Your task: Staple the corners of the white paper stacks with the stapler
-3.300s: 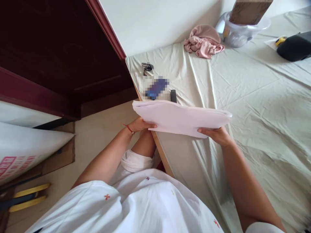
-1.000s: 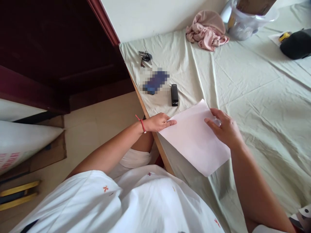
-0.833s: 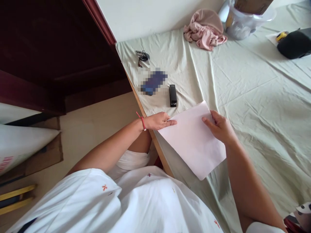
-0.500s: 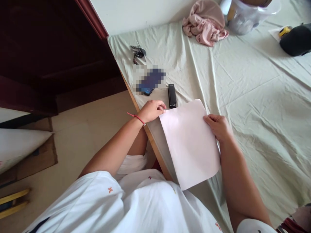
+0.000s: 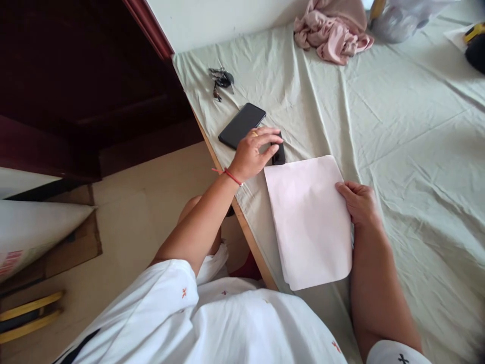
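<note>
left hand [image 5: 250,154] has moved off the paper [image 5: 309,222] to the stapler [image 5: 279,155].

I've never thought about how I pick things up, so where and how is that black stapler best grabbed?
Probably across its middle, from above, thumb on one long side and fingers on the other: the stapler is slim and lies lengthwise, pointing away from the person. The paper stack crowds its near end; the left hand is at its far part.
</note>
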`<state>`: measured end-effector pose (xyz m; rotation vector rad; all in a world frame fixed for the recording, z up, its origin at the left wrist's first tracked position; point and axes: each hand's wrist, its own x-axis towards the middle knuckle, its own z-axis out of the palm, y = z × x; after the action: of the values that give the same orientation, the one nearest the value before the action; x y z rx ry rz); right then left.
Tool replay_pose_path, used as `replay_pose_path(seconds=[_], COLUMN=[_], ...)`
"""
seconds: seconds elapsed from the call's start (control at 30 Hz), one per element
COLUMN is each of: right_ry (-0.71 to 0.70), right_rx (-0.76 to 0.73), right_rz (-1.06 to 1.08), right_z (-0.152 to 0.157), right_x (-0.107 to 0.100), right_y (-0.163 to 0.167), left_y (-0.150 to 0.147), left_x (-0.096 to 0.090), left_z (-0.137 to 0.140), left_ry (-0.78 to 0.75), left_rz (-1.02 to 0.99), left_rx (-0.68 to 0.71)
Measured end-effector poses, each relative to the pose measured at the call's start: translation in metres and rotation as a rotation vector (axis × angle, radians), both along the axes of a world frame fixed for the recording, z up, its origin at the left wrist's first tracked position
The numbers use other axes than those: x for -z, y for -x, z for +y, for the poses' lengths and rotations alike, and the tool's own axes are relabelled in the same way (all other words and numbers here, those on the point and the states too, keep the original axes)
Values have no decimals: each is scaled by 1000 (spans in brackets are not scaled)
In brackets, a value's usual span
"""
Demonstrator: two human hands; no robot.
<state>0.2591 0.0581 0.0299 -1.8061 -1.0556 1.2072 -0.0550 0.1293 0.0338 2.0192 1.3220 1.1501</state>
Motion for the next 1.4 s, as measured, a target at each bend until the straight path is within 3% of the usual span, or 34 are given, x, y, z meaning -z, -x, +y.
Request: replay_pose_path(seconds=[0.07,0.17,0.3,0.57,0.8,1.03,1.2,1.4], right_ry=[0,12,7,9,12,8,-13,-65], right_rx=[7,20,98,195,275,259,230,121], right_rz=[-27,-25,4,-26,8,24,56,138], right_z=[-2,-5,-8,-13,-11,-11,-11,-13], right_x=[1,2,2,0,-9,-6,0,9], right_y=[0,-2,-6,-8,-1,-6,-11,-23], left_y=[-3,-5,-9,0,3,7,7,5], left_x=[1,9,14,1,10,9,5,7], left_z=[10,16,14,16,20,28,26,23], left_ry=[47,117,109,181,225,236,190,176], left_rz=[-17,-88,-156,-158,-190,-177,-53,-25], left_rx=[130,213,206,276,250,282,338,336])
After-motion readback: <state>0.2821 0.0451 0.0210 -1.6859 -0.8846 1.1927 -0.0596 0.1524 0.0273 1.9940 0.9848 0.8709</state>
